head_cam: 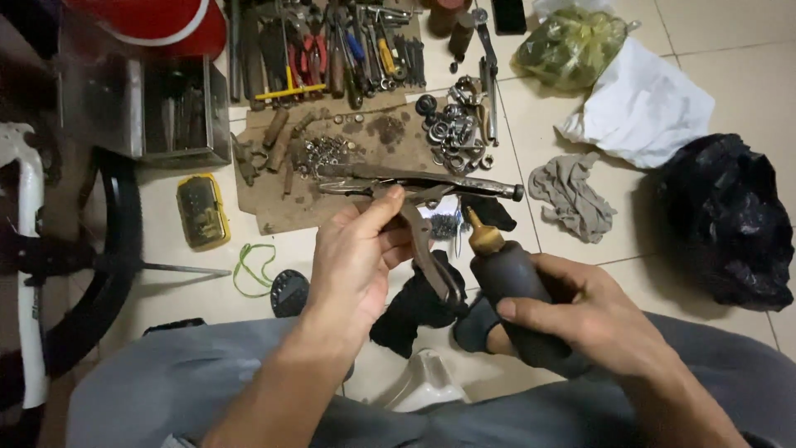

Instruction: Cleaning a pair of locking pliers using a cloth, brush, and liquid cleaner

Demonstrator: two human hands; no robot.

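My left hand (355, 257) grips a pair of metal locking pliers (414, 184) held level over the floor, its release lever hanging down toward my lap. My right hand (580, 311) is closed around a dark squeeze bottle (507, 278) with a brass-coloured nozzle (481, 235). The nozzle points up at the middle of the pliers, close under their joint. A black rag (414, 307) lies below both hands, above my grey trousers.
A piece of cardboard (286, 199) carries nuts, washers and bolts. Hand tools (332, 50) lie in a row behind it. A metal box (178, 108), yellow meter (201, 211), bicycle wheel (116, 249), grey rag (574, 197), white cloth (647, 108) and black bag (725, 220) surround me.
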